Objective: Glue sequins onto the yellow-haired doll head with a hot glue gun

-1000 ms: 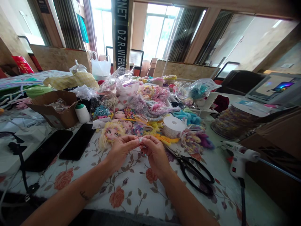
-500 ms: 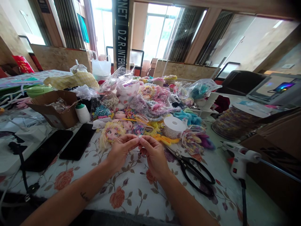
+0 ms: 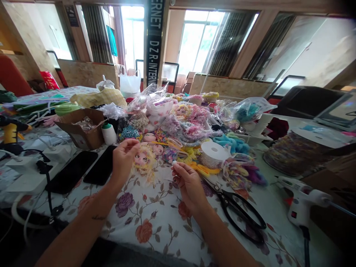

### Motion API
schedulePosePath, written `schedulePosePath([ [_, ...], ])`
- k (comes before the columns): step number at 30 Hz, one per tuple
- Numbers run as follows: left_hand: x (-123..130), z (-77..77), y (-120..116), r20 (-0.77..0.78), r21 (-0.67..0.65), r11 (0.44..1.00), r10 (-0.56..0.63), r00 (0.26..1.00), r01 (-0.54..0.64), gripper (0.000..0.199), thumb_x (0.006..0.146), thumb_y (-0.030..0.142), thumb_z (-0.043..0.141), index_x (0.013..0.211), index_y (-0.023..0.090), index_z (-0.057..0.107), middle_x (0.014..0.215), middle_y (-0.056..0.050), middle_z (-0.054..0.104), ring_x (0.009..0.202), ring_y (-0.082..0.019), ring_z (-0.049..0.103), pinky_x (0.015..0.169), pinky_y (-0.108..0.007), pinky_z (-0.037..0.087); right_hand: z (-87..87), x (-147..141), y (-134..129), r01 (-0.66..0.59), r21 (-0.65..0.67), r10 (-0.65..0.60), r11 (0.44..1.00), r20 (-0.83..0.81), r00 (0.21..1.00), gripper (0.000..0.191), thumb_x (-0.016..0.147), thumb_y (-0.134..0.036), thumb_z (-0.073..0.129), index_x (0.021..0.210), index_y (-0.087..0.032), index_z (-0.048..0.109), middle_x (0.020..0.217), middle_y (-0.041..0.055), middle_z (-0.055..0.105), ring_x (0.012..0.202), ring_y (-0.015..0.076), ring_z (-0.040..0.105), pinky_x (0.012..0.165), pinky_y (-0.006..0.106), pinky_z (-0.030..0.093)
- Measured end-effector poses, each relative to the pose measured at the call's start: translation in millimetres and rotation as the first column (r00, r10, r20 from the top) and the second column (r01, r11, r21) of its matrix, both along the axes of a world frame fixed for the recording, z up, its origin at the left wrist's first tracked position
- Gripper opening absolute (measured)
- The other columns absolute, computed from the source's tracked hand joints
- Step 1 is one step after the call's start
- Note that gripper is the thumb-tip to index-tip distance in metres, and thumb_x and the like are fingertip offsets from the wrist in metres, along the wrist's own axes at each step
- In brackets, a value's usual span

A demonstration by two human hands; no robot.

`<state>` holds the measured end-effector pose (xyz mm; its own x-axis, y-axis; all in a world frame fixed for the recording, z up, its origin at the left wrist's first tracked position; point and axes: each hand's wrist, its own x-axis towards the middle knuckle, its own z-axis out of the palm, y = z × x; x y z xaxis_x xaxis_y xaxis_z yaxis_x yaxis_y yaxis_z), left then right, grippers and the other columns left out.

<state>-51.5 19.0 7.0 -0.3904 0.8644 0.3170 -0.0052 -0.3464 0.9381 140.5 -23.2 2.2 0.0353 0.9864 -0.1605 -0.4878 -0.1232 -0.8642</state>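
Observation:
My right hand point(image 3: 190, 181) pinches a tiny white piece point(image 3: 174, 162) between thumb and forefinger, above the flowered tablecloth. It is too small to tell its kind. Off to the left, my left hand point(image 3: 124, 159) is raised with thumb and fingertips together; whatever may be between them does not show. Beside those fingertips lies a doll head point(image 3: 142, 158) with yellow hair and large eyes. Another doll face point(image 3: 158, 149) rests just behind it. Black-handled scissors point(image 3: 239, 207) lie to the right of my right hand.
A white bead spool point(image 3: 214, 151) and yellow-handled scissors point(image 3: 205, 170) lie ahead. Plush yarn and plastic bags point(image 3: 158, 98) pile up behind. Two phones point(image 3: 71, 172), cables and a cardboard box point(image 3: 83, 128) stand left. A glue gun point(image 3: 302, 200) and a large spool point(image 3: 294, 152) are right.
My hands, together at the white piece before, are now apart. The left has moved left toward the doll head; the right keeps the piece. The view has turned a little left.

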Motion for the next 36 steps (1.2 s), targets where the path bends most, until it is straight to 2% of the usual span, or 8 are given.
schedulePosePath([
  [2,-25,-5.3,5,-0.142,-0.048,0.995,0.075,0.987,-0.082,0.026,0.068,0.036,0.072,0.083,0.016,0.064,0.076,0.000,0.061,0.068,-0.014,0.056,0.062,-0.025,0.047,0.6,-1,-1,-0.028,-0.016,0.028,0.999,0.003,1.000,0.023,0.060,-0.029,0.083,0.073,-0.016,0.068,0.072,-0.0005,0.062,0.059,0.0069,0.051,0.047,0.015,0.038],
  [6,-51,-22.2,7,-0.285,-0.218,0.975,-0.029,0.958,-0.035,0.036,0.063,0.043,0.074,0.084,0.016,0.062,0.078,-0.002,0.062,0.071,-0.017,0.057,0.063,-0.027,0.045,0.8,-3,-6,-0.096,-0.018,0.096,0.995,0.021,0.995,0.021,0.062,-0.029,0.082,0.072,-0.016,0.069,0.074,0.0007,0.064,0.061,0.0082,0.055,0.050,0.017,0.041],
  [10,-48,-29.5,12,-0.240,-0.406,0.908,-0.215,0.947,0.103,0.052,0.057,0.047,0.079,0.092,0.013,0.062,0.081,-0.006,0.065,0.075,-0.022,0.060,0.063,-0.029,0.044,-1.2,-5,-7,-0.141,-0.002,0.141,0.990,0.006,0.990,0.021,0.061,-0.029,0.082,0.072,-0.017,0.070,0.076,0.0023,0.067,0.073,0.0138,0.063,0.066,0.023,0.050],
  [14,-42,-25.8,21,-0.197,-0.435,0.891,-0.232,0.953,0.128,0.056,0.049,0.045,0.083,0.090,0.014,0.061,0.080,-0.005,0.065,0.075,-0.024,0.062,0.062,-0.029,0.044,-1.2,-7,-6,-0.196,0.028,0.197,0.980,-0.013,0.980,0.020,0.062,-0.030,0.082,0.070,-0.017,0.069,0.095,0.0067,0.070,0.097,0.0196,0.063,0.089,0.031,0.049],
  [18,-36,-20.5,18,-0.105,-0.466,0.866,-0.258,0.960,0.181,0.059,0.049,0.040,0.085,0.095,0.016,0.057,0.075,-0.003,0.062,0.067,-0.022,0.062,0.058,-0.028,0.044,-1.3,-9,-6,-0.279,0.047,0.279,0.959,0.005,0.960,0.020,0.063,-0.032,0.082,0.065,-0.018,0.066,0.104,0.0084,0.068,0.115,0.0215,0.054,0.090,0.030,0.047],
  [23,-26,-16.2,6,-0.104,-0.371,0.897,-0.297,0.949,0.240,0.061,0.059,0.041,0.080,0.109,0.016,0.055,0.076,-0.002,0.061,0.068,-0.020,0.061,0.060,-0.028,0.045,-5.3,-11,-4,-0.305,0.041,0.306,0.951,-0.019,0.952,0.020,0.063,-0.032,0.082,0.068,-0.018,0.067,0.095,0.0041,0.066,0.089,0.0150,0.062,0.088,0.031,0.047],
  [29,-18,-19.7,-7,-0.312,-0.212,0.970,-0.185,0.932,0.121,0.045,0.064,0.038,0.075,0.102,0.017,0.064,0.100,-0.008,0.066,0.086,-0.024,0.062,0.075,-0.032,0.046,-6.1,-10,-4,-0.280,0.062,0.276,0.958,0.064,0.959,0.021,0.066,-0.036,0.079,0.069,-0.019,0.067,0.082,0.0011,0.064,0.080,0.0141,0.060,0.082,0.030,0.047],
  [36,-14,-28.5,-21,-0.148,-0.254,0.951,-0.221,0.964,0.179,0.044,0.063,0.041,0.076,0.097,0.016,0.061,0.081,-0.005,0.067,0.071,-0.021,0.063,0.064,-0.029,0.047,-2.9,-18,-5,-0.247,0.136,0.204,0.959,0.271,0.941,0.020,0.071,-0.037,0.074,0.070,-0.018,0.067,0.070,0.0003,0.063,0.065,0.0118,0.055,0.065,0.024,0.046],
])
